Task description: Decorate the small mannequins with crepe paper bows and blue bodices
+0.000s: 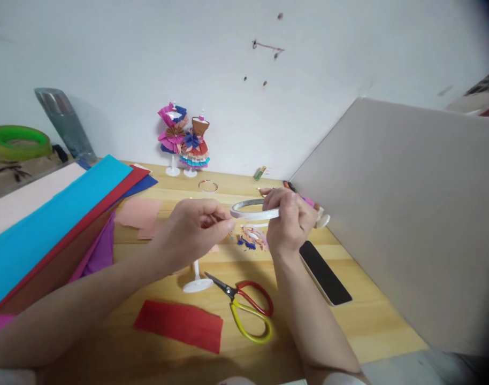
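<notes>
My right hand (290, 219) grips a narrow roll of white tape (254, 215), holding it up above the table. Just left of the roll is my left hand (200, 227), its thumb and fingertips pinched together; whatever lies between them is too small to make out. Behind and below my left hand stands a small white stand (198, 285), its upper part mostly hidden by the hand. Scissors (232, 293) with one red and one yellow handle lie partly spread beside its base. Nearer to me rests a strip of red crepe paper (180, 325).
Coloured paper sheets (63, 208) are stacked at left, near a green tape roll (20, 140) and a bottle (66, 120). Two small dress forms (184, 139) stand at the back. Paper scraps (250, 239) lie mid-table, a phone (326, 272) at right beside a white panel (405, 214).
</notes>
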A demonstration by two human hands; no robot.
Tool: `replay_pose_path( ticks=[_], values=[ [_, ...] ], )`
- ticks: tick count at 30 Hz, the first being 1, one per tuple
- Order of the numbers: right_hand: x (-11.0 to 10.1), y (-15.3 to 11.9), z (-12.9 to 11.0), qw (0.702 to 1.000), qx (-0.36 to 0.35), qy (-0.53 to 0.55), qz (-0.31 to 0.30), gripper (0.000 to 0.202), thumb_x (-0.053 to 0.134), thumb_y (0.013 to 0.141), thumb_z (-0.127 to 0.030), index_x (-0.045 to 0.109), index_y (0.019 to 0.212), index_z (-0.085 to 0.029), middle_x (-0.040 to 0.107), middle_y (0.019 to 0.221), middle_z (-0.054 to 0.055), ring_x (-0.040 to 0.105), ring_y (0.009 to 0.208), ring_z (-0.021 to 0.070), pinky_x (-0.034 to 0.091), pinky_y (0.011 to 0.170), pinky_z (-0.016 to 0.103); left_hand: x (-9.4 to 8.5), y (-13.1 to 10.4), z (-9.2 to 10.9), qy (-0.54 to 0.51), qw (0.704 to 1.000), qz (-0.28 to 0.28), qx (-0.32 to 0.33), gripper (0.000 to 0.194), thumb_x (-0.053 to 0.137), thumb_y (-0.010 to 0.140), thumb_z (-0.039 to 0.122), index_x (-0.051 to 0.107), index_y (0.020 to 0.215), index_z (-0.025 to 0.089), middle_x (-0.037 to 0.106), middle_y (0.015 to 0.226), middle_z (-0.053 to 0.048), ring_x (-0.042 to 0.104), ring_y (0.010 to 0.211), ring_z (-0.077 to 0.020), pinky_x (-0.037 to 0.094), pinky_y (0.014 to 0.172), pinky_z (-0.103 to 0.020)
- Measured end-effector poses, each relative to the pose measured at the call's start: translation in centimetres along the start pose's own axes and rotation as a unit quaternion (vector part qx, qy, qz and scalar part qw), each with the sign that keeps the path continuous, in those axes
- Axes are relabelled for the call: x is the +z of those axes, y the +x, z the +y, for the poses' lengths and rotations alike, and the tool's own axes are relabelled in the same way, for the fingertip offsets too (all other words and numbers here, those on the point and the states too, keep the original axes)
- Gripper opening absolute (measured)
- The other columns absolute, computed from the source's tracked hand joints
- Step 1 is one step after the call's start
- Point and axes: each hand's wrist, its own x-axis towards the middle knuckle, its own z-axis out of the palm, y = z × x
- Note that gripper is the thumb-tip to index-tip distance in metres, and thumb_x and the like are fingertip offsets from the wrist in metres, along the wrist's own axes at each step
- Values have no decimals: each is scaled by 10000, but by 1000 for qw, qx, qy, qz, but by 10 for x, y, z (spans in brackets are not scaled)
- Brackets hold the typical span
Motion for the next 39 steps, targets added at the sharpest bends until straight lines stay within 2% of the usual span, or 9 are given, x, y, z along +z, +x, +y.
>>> replay_pose_path(
  ticks=[4, 12, 14, 17, 19, 22, 27, 33, 39],
  values=[
    [3, -3, -2, 998, -53, -8, -16, 421, 462, 951, -377, 500, 564, -216, 429, 518, -33, 442, 500, 131, 531, 730, 410, 0, 4, 0, -19, 999, -19, -26, 88, 618, 689, 223, 680, 710, 165, 639, 587, 9, 590, 510, -115, 424, 394, -167],
    [6, -6, -4, 998, -57, -15, -31, 424, 457, 954, -372, 497, 560, -223, 416, 506, -36, 439, 494, 133, 525, 737, 409, -1, 9, 2, -32, 996, -31, -76, 85, 590, 657, 120, 618, 594, 169, 565, 447, 43, 517, 390, -94, 439, 369, -181],
    [7, -7, -3, 999, -42, -7, -31, 424, 466, 954, -385, 510, 564, -223, 427, 512, -33, 450, 502, 135, 527, 738, 410, -2, 11, 0, -40, 995, -44, -80, 97, 584, 669, 116, 601, 588, 167, 570, 451, 43, 505, 376, -89, 400, 347, -173],
    [8, -6, -6, 999, -10, 19, -33, 443, 481, 943, -455, 502, 563, -227, 443, 522, -29, 474, 516, 142, 535, 749, 424, -6, 15, -7, -28, 998, -50, -32, 133, 579, 678, 95, 590, 560, 155, 579, 464, 41, 530, 411, -79, 395, 392, -160],
    [8, -3, -8, 997, 30, 59, -36, 487, 438, 947, -517, 463, 553, -231, 398, 510, -36, 464, 498, 140, 542, 749, 437, -10, 18, -15, -10, 999, -29, -9, 139, 577, 670, 66, 595, 558, 147, 584, 479, 41, 545, 442, -72, 399, 427, -152],
    [9, 1, -9, 991, 79, 106, -35, 519, 375, 965, -531, 419, 541, -235, 318, 492, -51, 418, 457, 131, 544, 714, 434, -17, 22, -22, -14, 999, 10, -40, 133, 588, 668, 48, 596, 571, 137, 586, 489, 37, 551, 451, -71, 407, 442, -153],
    [10, -4, 2, 999, 16, 32, -7, 479, 437, 964, -467, 460, 548, -231, 388, 504, -34, 462, 477, 143, 536, 686, 410, -27, 19, -20, -45, 995, 8, -87, 92, 638, 724, 126, 646, 633, 126, 641, 558, 2, 582, 496, -88, 473, 498, -183],
    [8, -11, 8, 998, -15, -60, -32, 484, 423, 963, -499, 506, 574, -223, 473, 540, -11, 554, 575, 166, 537, 749, 410, -29, 12, -19, -41, 994, -77, -72, 253, 644, 797, 324, 679, 644, 125, 672, 594, -33, 627, 557, -118, 485, 510, -193],
    [10, -11, 3, 993, -76, -82, -43, 453, 412, 975, -417, 498, 575, -224, 461, 536, -19, 474, 533, 145, 526, 782, 414, -27, 16, -23, -66, 994, 2, -87, 85, 640, 716, 93, 712, 745, 127, 723, 681, -28, 639, 586, -103, 512, 575, -194]
  ],
)
